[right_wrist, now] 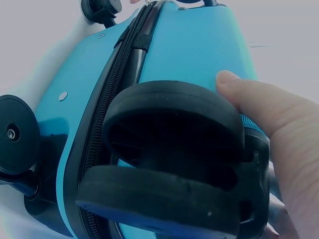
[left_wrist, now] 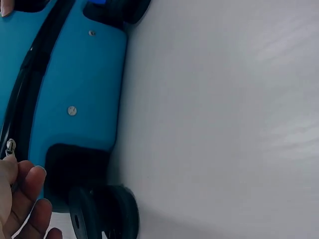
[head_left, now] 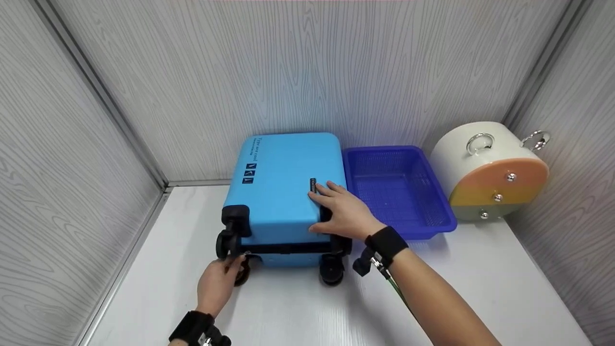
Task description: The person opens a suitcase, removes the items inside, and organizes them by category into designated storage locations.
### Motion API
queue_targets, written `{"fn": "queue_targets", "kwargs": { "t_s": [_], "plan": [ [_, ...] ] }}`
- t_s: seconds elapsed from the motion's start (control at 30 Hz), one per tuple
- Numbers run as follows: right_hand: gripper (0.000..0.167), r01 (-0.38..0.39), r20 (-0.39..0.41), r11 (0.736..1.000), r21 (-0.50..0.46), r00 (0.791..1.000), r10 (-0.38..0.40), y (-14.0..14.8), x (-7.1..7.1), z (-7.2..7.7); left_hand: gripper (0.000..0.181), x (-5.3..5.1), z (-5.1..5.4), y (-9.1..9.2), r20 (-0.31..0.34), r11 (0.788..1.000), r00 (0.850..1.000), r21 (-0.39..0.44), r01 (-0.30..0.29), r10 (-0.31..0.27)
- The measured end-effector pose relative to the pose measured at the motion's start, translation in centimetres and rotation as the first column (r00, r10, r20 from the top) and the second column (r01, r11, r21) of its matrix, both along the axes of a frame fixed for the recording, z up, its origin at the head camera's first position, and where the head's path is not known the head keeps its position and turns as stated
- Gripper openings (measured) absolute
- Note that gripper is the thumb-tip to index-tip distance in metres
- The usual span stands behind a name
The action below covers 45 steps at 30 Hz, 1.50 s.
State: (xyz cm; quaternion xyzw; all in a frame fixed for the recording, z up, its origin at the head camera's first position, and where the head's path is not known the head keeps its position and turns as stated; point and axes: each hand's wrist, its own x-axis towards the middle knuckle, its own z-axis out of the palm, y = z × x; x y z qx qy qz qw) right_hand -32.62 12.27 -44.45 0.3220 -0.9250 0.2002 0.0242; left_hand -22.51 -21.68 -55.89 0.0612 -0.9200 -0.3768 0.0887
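Head view: on the worktop point(head_left: 283, 312) lies the blue suitcase point(head_left: 288, 163), wheeled end toward the person; working the zip seems in hand.
The right hand point(head_left: 348, 214), fingers spread apart, rests on its near right corner; the left hand point(head_left: 216, 281) pinches the zip pull point(left_wrist: 11, 146). Next seems to need a steady draw, direction unclear, with the case braced.

The blue suitcase point(head_left: 288, 202) bears lettering point(head_left: 258, 149), apparently "Type are cool", far left; black pictograms point(head_left: 249, 173) nearer; black label point(head_left: 313, 184), right, illegible.

Grey wood-grain walls point(head_left: 288, 72), white tabletop point(head_left: 293, 312)
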Motion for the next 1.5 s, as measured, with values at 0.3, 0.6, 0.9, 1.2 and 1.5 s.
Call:
{"fn": "queue_targets", "kwargs": {
  "t_s": [0.3,0.6,0.9,1.2,1.5],
  "plan": [
    [0.092,0.002,-0.006,1.000,0.008,1.000,-0.002,0.3,-0.1,0.1,0.030,-0.8,-0.1,-3.0,0.027,0.999,0.999,-0.039,-0.019,0.020],
    [0.091,0.005,-0.004,1.000,0.005,1.000,-0.005,0.4,-0.1,0.0,0.038,-4.0,0.7,-6.0,0.075,1.000,0.997,0.007,0.009,-0.009],
    [0.091,0.001,-0.003,1.000,0.007,1.000,-0.001,0.3,0.1,-0.1,0.044,-7.2,2.2,-7.3,0.117,0.995,0.988,-0.012,0.102,-0.100],
    [0.091,-0.017,-0.014,1.000,0.001,1.000,0.017,-0.2,0.0,-0.3,0.049,-9.0,2.8,-8.1,0.186,0.992,0.975,-0.017,0.128,-0.122],
    [0.091,-0.002,-0.010,1.000,0.004,1.000,0.002,0.1,-0.1,-0.3,0.054,-9.0,3.0,-7.3,0.193,0.989,0.972,0.083,0.121,-0.136]
  ]
}}
